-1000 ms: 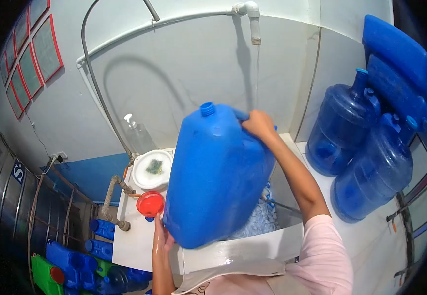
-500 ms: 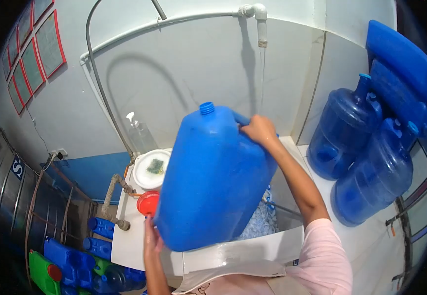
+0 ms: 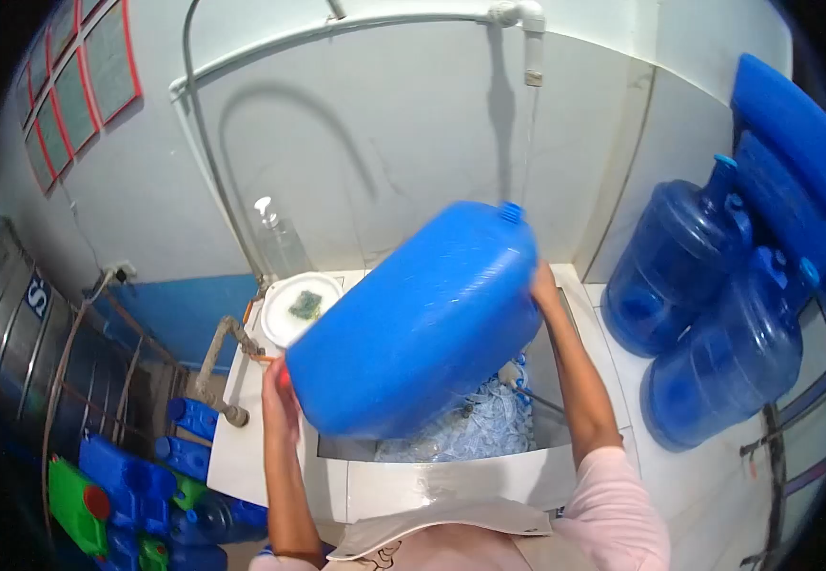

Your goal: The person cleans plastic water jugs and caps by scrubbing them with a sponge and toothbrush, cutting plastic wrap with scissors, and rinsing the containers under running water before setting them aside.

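A large blue plastic jug [image 3: 413,324] is held tilted over the sink, its uncapped threaded neck [image 3: 511,213] toward the upper right. My left hand [image 3: 282,404] presses against the jug's base at the lower left. At the neck end, my right hand [image 3: 543,285] grips the far side by the handle; its fingers are mostly hidden behind the jug. Under the jug, the sink basin [image 3: 551,428] holds many small pale-blue pieces [image 3: 489,419] that I cannot make out clearly. Only a sliver of something red [image 3: 284,377] shows beside my left fingers.
A white lid with a green scouring pad [image 3: 305,305] and a pump bottle [image 3: 282,243] stand on the left ledge. Thin water falls from the white pipe [image 3: 533,71]. Large water bottles [image 3: 670,266] stand right; jerrycans [image 3: 127,481] crowd the lower left near a metal tank [image 3: 13,314].
The jug has tipped from nearly upright to a slant, its neck swinging right. My left hand has risen slightly with its base; more of the sink shows.
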A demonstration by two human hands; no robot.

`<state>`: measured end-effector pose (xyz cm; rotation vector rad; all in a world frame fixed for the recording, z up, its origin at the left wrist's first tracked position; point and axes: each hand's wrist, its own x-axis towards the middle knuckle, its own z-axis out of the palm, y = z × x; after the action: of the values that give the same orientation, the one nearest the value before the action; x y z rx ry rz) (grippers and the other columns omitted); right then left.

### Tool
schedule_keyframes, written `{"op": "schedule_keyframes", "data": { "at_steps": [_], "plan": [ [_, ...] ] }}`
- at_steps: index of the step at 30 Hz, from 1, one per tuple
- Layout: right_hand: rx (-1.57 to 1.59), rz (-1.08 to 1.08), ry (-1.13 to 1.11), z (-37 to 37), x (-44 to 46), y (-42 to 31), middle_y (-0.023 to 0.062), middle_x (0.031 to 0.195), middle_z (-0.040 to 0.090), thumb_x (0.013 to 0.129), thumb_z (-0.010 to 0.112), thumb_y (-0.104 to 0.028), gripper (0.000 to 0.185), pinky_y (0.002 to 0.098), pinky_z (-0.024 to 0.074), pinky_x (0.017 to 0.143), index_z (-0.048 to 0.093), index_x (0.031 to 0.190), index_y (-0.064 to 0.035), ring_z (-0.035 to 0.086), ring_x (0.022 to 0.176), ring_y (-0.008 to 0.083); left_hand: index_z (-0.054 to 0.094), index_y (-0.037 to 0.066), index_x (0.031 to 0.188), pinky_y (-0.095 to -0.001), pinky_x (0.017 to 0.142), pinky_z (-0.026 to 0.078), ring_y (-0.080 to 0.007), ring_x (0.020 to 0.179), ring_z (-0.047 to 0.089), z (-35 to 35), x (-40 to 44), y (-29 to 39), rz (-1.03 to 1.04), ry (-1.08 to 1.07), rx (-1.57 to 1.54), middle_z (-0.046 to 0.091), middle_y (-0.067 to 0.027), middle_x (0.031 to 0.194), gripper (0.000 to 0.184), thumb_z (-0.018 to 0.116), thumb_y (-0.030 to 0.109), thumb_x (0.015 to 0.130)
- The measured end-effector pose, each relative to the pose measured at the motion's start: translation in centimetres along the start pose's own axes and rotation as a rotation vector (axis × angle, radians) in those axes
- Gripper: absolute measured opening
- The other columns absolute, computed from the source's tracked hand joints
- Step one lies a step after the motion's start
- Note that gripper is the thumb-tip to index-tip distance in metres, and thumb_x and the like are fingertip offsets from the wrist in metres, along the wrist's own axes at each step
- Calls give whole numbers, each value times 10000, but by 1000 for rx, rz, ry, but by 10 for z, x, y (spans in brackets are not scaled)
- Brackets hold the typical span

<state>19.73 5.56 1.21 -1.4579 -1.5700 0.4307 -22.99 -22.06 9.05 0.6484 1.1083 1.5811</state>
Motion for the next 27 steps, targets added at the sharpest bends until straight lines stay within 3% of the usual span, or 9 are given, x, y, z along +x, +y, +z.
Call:
{"op": "schedule_keyframes", "data": {
  "at_steps": [3,6,10,12,15,17,20,23,27],
  "plan": [
    [623,226,3,14,-64,64,242,876,629,803,511,-224,290,476,457,768,630,873,31,609,842,393,448,17,1275,-314,909,442,-203,1034,563,39,23,27,286,36,245,552,-115,1168,500,438,362,915],
    [1156,360,-12,43,-131,82,238,890,622,807,505,-230,294,474,452,777,623,886,28,602,853,390,393,25,1326,-324,949,404,-219,1101,517,94,36,53,393,-324,370,523,-138,1201,511,455,330,921],
    [1450,409,-60,85,-186,79,234,909,614,813,497,-238,300,471,444,789,613,904,24,594,868,385,439,25,1292,-320,958,384,-214,1106,508,127,54,49,433,-492,280,532,-142,1189,481,470,324,917],
    [1508,418,-69,99,-197,75,231,918,610,816,493,-242,304,469,441,794,609,913,21,589,875,382,465,22,1261,-314,953,379,-216,1087,513,87,96,29,600,-84,484,541,-128,1179,450,491,294,904],
    [1531,421,-85,109,-205,71,228,932,603,821,487,-248,309,467,435,803,602,927,18,583,886,378,405,-1,1287,-327,927,390,-250,1138,460,-51,193,-40,351,370,78,450,-164,1258,539,547,217,814],
    [1539,423,-96,112,-208,69,226,942,599,824,483,-252,312,465,431,809,597,936,16,578,894,376,432,22,1231,-357,854,431,-240,999,496,-118,218,-73,313,699,174,471,-142,1133,489,552,204,793],
    [1538,423,-112,115,-212,69,222,956,593,828,477,-258,318,463,426,817,590,949,13,572,905,372,499,61,1043,-367,748,458,-194,814,465,-111,181,-60,-26,720,-236,445,-97,942,296,551,184,779],
    [1532,425,-120,114,-212,70,219,970,586,833,471,-264,324,460,420,826,583,963,10,565,916,368,493,78,783,-370,683,468,-166,617,427,-145,192,-60,-42,538,-399,456,-43,745,73,554,120,786],
    [1525,428,-136,112,-216,71,214,988,578,839,463,-273,331,457,413,838,573,981,5,557,931,363,446,48,759,-314,694,516,-187,703,481,-167,210,-20,132,431,-487,425,-59,774,113,547,91,790]
  ]
}}
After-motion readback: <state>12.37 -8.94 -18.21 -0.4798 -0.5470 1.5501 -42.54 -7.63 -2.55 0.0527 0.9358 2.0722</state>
